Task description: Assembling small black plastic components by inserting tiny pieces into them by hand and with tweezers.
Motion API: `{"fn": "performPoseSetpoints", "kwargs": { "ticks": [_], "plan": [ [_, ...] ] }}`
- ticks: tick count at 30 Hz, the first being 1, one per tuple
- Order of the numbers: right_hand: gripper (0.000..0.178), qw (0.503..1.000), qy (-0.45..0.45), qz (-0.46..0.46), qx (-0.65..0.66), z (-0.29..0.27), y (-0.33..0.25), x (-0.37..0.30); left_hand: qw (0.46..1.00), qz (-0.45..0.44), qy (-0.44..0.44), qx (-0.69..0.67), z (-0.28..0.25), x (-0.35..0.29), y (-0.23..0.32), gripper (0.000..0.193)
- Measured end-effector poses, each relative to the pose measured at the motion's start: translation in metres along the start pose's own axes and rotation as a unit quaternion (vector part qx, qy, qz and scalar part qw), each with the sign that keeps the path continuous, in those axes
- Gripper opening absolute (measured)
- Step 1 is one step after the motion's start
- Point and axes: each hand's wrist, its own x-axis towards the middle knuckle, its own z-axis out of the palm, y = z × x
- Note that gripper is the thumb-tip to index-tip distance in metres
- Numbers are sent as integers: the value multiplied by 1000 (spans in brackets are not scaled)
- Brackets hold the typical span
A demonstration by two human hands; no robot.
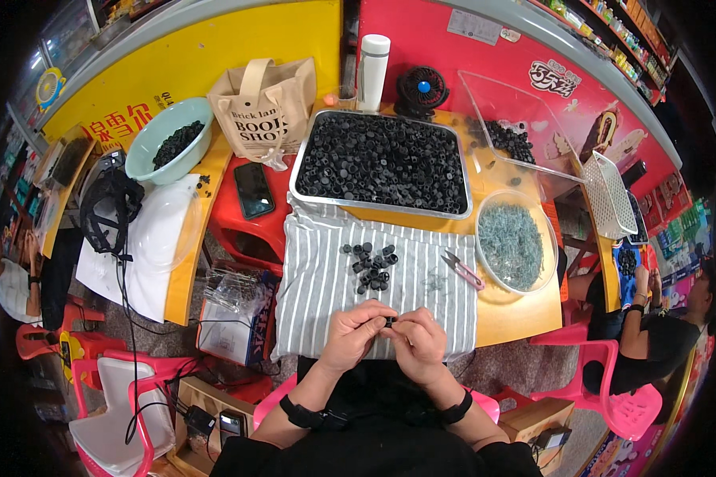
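Note:
Close together at the near edge of a striped cloth point(318, 294), my left hand point(348, 337) and my right hand point(419, 342) pinch one small black cap-like part point(389, 321) between their fingertips. Most of that part is hidden by the fingers. Just beyond my hands lies a loose pile of similar black parts point(371, 269). Small tweezers or snips with pink handles point(465, 272) rest on the cloth to the right. Beside them is a little scatter of thin clear scraps point(435, 281). A metal tray point(301, 191) full of the black parts stands past the cloth.
At right, a clear round tub point(550, 266) holds greenish clear scraps; behind it is a clear box point(493, 155) with black parts. A green basin point(139, 163), tote bag point(262, 107), phone point(254, 191), white bottle point(371, 75) and fan point(422, 89) stand around. Other people sit at both sides.

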Motion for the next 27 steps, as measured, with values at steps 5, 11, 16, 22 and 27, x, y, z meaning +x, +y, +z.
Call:
{"fn": "performPoseSetpoints", "kwargs": {
  "ticks": [5, 11, 16, 22, 27],
  "plan": [
    [22, 1000, -9, 11, 6, -3, 3, 1, 998, 43, -34, 42, 7, -2, 4, 24],
    [22, 1000, -23, 5, 4, -5, 4, 3, 993, 18, -23, 115, 3, -3, 0, 30],
    [20, 999, -39, 30, -7, -7, 3, 5, 983, 31, -11, 183, 6, -2, 3, 28],
    [19, 998, -50, 47, 6, -8, 6, 1, 972, 68, -13, 225, 9, -2, 3, 26],
    [21, 991, -39, 124, 31, -9, 2, 6, 978, 69, -9, 198, 8, -2, 1, 30]
  ]
}}
